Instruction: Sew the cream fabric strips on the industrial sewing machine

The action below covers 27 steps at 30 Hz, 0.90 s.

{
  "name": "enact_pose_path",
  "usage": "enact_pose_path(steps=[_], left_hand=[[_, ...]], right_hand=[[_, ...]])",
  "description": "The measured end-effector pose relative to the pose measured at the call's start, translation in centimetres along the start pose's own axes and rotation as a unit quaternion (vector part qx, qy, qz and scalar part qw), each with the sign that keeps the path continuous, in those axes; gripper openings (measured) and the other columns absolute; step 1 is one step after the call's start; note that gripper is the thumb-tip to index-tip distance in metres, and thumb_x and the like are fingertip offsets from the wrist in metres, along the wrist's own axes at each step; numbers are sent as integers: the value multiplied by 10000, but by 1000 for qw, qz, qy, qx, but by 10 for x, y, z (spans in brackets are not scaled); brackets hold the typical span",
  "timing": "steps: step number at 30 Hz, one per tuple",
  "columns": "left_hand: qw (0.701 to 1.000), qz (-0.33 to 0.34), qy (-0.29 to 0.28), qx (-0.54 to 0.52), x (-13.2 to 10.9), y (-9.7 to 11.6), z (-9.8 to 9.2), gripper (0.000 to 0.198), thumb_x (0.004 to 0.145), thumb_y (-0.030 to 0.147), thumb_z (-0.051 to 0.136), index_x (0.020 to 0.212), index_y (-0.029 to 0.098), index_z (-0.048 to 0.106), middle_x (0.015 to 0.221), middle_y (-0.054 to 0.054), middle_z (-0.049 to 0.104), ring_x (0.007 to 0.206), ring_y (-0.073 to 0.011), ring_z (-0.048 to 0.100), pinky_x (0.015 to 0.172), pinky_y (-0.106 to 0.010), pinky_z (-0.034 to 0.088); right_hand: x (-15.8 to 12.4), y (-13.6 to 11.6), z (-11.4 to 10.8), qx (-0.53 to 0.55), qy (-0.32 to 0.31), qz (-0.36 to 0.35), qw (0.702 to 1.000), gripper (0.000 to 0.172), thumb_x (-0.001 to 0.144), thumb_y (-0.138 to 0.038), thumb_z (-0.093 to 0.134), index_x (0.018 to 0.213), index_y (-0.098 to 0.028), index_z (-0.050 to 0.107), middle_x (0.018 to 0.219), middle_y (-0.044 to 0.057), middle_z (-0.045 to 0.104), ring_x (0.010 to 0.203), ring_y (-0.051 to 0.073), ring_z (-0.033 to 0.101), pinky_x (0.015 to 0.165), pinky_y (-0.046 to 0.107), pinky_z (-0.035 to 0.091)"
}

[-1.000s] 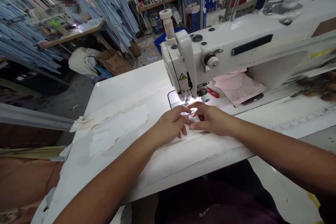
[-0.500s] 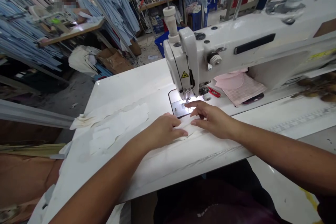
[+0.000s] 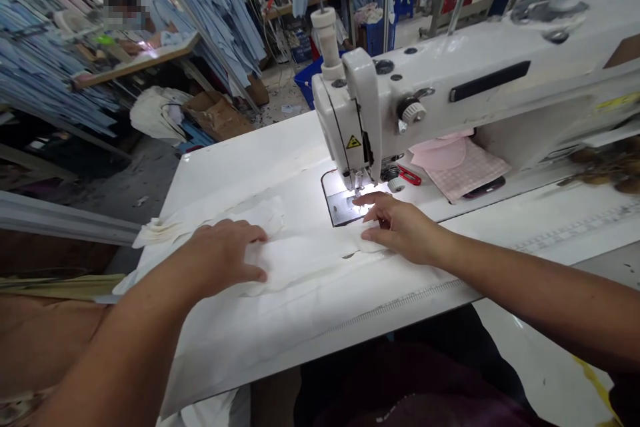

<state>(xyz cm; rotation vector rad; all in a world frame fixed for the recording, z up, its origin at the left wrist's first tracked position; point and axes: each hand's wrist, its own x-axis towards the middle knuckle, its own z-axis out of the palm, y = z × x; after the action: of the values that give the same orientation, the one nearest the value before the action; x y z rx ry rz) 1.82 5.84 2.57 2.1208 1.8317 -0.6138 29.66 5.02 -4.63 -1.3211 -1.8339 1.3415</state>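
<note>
A white sewing machine (image 3: 450, 100) stands on a white table (image 3: 260, 153). My right hand (image 3: 400, 227) rests just in front of the needle plate (image 3: 343, 203), fingers stretched flat on the end of a white fabric piece (image 3: 300, 257). My left hand (image 3: 225, 257) lies palm down to the left, fingers curled over the same white fabric next to a stack of white cut pieces (image 3: 165, 230).
Pink checked cloth (image 3: 460, 163) and a red-handled tool (image 3: 410, 177) lie under the machine arm. A thread cone (image 3: 327, 40) stands on the machine head. Blue garments (image 3: 210, 13) hang behind, where another person sits at a far table (image 3: 135, 60).
My left hand has slid left, away from the needle and the right hand, to the fabric near the cut pieces. The right hand has stayed by the needle plate.
</note>
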Motion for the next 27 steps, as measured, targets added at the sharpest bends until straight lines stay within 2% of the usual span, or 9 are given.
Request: enact_pose_path(steps=[2, 5, 8, 10, 13, 18, 22, 27], left_hand=[[995, 34, 57, -78, 2, 14, 4, 508, 615, 544, 636, 1020, 238, 648, 1130, -99, 630, 1076, -350, 522, 894, -453, 388], [965, 97, 101, -221, 11, 55, 11, 501, 758, 589, 480, 1087, 237, 617, 1176, -72, 603, 1077, -275, 529, 830, -362, 447], [936, 194, 100, -276, 22, 91, 17, 364, 815, 503, 458, 967, 236, 654, 987, -42, 653, 938, -221, 574, 725, -302, 451], [930, 202, 90, -294, 26, 102, 20, 295, 832, 437, 461, 790, 220, 656, 776, -14, 638, 776, -182, 579, 652, -278, 431], [920, 167, 77, -346, 30, 103, 25, 276, 828, 386, 480, 652, 207, 596, 619, 25, 565, 621, -135, 528, 564, -249, 392], [910, 160, 101, -370, 30, 97, 31, 289, 837, 354, 467, 602, 200, 534, 588, 42, 520, 588, -117, 484, 553, -241, 370], [906, 160, 110, -375, 30, 98, 33, 286, 850, 345, 454, 619, 202, 543, 626, 39, 546, 621, -120, 502, 590, -245, 386], [895, 144, 117, -405, 30, 99, 36, 242, 840, 374, 483, 712, 215, 613, 684, 33, 592, 647, -122, 521, 621, -252, 410]], right_hand=[[0, 0, 1, -10, 0, 0, 1000, 490, 766, -248, 598, 1244, -259, 494, 868, 21, 577, 674, 137, 515, 604, 281, 413], [0, -1, 3, -25, 7, -18, 999, 482, 769, -238, 594, 1240, -256, 494, 888, 23, 580, 674, 133, 522, 609, 282, 424], [-1, -2, 3, -36, 13, -42, 998, 449, 794, -264, 574, 1234, -242, 486, 867, 21, 589, 684, 137, 532, 623, 286, 436], [-2, -2, 3, -45, 15, -53, 997, 431, 804, -274, 565, 1226, -242, 484, 853, 18, 591, 693, 140, 539, 638, 290, 443], [-2, -2, 2, -53, 14, -56, 997, 453, 786, -255, 583, 1227, -245, 479, 811, 3, 567, 665, 132, 527, 629, 281, 438], [1, -5, 0, -2, -3, -14, 1000, 527, 771, -248, 595, 1269, -224, 425, 730, -34, 490, 649, 118, 497, 599, 256, 416], [1, -5, -1, 13, -13, -2, 1000, 534, 775, -223, 578, 1278, -224, 399, 731, -39, 479, 646, 113, 482, 589, 247, 396], [1, -3, -1, -20, 1, 0, 1000, 445, 831, -240, 504, 1261, -202, 394, 680, -46, 456, 606, 118, 455, 563, 252, 360]])
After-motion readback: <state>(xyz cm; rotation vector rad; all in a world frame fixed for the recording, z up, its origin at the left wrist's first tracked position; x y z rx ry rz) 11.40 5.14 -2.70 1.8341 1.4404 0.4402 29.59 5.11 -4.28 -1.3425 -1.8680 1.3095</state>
